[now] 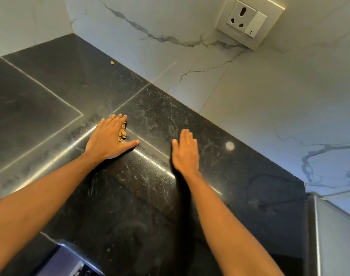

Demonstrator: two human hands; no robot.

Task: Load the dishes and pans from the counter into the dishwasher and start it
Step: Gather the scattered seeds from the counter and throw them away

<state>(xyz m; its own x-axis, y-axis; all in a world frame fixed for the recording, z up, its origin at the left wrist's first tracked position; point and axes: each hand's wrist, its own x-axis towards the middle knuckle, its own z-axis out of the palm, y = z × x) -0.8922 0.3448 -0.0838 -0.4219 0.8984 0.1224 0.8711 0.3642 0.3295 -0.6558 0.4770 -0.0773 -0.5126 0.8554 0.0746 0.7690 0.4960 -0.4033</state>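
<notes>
Counter [50,100] bears left hand [108,137] flat against shells [122,134], right hand [185,151] straight-fingered.

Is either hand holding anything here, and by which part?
Nothing is held. The left hand lies flat, fingers straight, against a small pile of shells on the counter; the right hand is open and empty.

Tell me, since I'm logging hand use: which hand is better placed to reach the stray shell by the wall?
Probably left: the left hand sits closer to the stray shell; the right hand lies farther right.
</notes>
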